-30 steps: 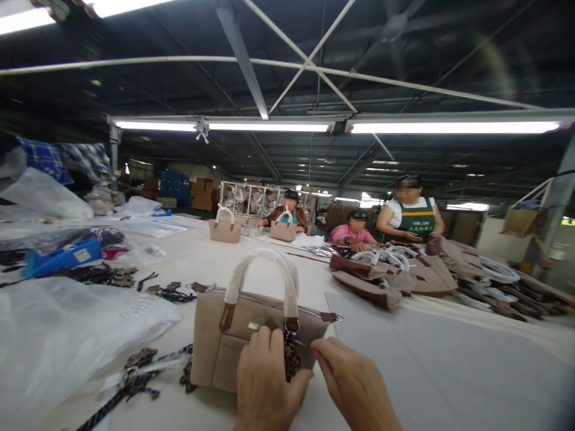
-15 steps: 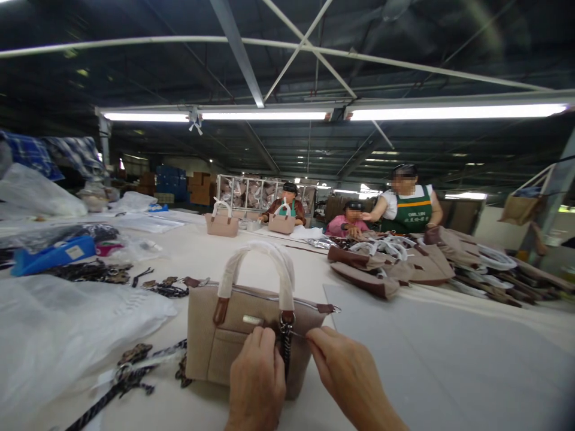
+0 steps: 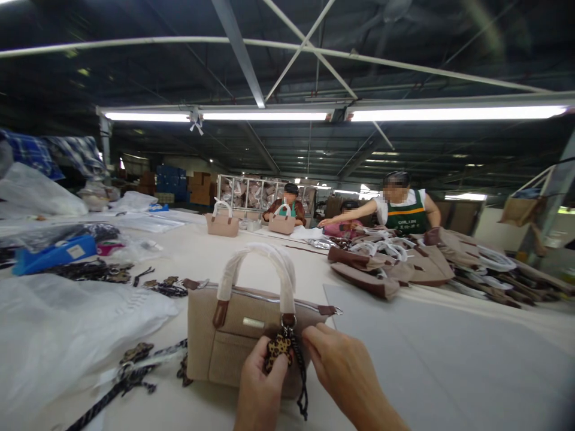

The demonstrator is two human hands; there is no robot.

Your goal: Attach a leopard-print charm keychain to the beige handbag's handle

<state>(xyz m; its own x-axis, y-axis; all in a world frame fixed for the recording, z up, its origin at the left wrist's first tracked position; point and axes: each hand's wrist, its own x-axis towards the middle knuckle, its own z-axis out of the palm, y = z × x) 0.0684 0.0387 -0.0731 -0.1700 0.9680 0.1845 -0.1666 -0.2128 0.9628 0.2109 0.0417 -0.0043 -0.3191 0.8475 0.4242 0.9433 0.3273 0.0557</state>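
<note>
A beige handbag [image 3: 224,341] with white-wrapped handles stands upright on the white table [image 3: 215,257] right in front of me. A leopard-print charm [image 3: 278,348] with a dark cord hangs from the ring at the base of its right handle. My left hand [image 3: 260,389] pinches the charm between thumb and fingers. My right hand [image 3: 345,377] rests with its fingertips against the front of the bag, just right of the cord.
Several loose charms and dark straps [image 3: 135,365] lie left of the bag beside clear plastic bags [image 3: 67,335]. A grey sheet [image 3: 449,359] covers the table on the right. A pile of finished bags [image 3: 404,269] lies beyond it. Three people work at the far end.
My left hand has taken hold of the leopard charm and turned it forward. The person in the green apron has stretched an arm out to the left.
</note>
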